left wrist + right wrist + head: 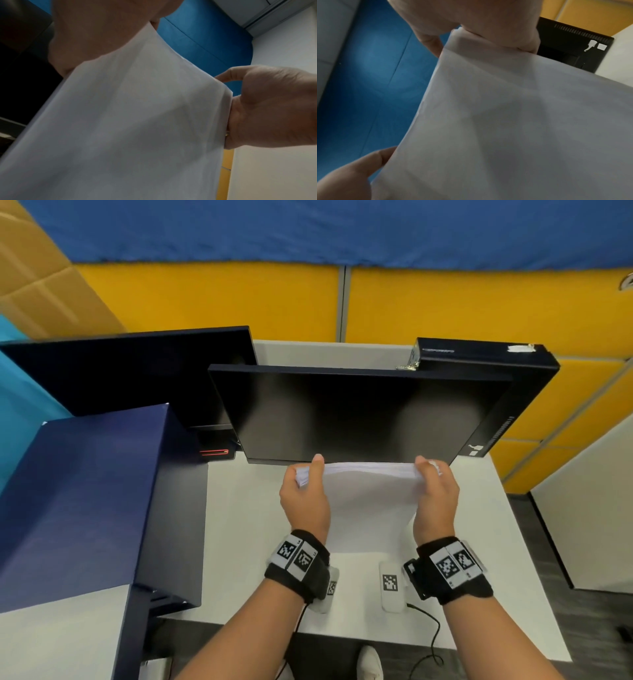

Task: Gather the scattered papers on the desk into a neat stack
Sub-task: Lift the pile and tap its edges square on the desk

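White tabletop (pixel 239 542) lay nearest me, and above it I held the stack of papers (pixel 370 494) on edge between both hands. My left hand (pixel 305 501) gripped the stack's side at nine o'clock, thumb laid over the top edge; my right hand (pixel 435 501) clamped the side at three o'clock, fingers curled round it. The sheets hung down towards me, their bottom edge close to the tabletop; I could not tell whether it touched. At twelve o'clock beyond stood a dark monitor (pixel 352 412), and at ten o'clock a navy box (pixel 85 491).
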Tool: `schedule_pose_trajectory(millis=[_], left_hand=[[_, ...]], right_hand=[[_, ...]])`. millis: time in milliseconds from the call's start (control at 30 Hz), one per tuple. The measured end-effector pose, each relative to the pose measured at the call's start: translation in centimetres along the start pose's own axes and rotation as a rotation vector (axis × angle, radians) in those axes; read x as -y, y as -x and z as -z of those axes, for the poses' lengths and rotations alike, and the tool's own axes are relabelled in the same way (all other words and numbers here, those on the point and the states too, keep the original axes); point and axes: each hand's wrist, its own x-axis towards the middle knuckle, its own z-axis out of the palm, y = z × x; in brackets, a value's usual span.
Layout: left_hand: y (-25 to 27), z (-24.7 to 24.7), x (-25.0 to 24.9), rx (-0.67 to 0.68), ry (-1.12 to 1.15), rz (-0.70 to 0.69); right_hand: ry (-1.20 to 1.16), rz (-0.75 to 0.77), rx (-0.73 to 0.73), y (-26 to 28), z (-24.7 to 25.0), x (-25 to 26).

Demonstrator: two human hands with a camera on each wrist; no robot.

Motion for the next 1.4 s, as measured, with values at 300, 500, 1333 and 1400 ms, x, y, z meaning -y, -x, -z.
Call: schedule_pose_trajectory(millis=[300,500,1333,1400], left_hand=[[-2.0,2.7,1.4,0.325,-0.106,-0.139],[-4.3,5.0,5.1,0.522,-0.525,-0.051],[-3.5,3.7,6.3,0.412,-0.455,-0.054],[-3.1,3.3,5.9,0.361,-0.458,-0.090]], right_hand=[[0.133,0.145,0.214,-1.1,2.9,-0.7],[0.274,-0.062,0.391,-1.2,4.3,-4.4],[0.443,-0.018,0.323,-1.2,4.9,-6.5],[0.426,-0.018,0.280,-1.2,4.8,-6.3]])
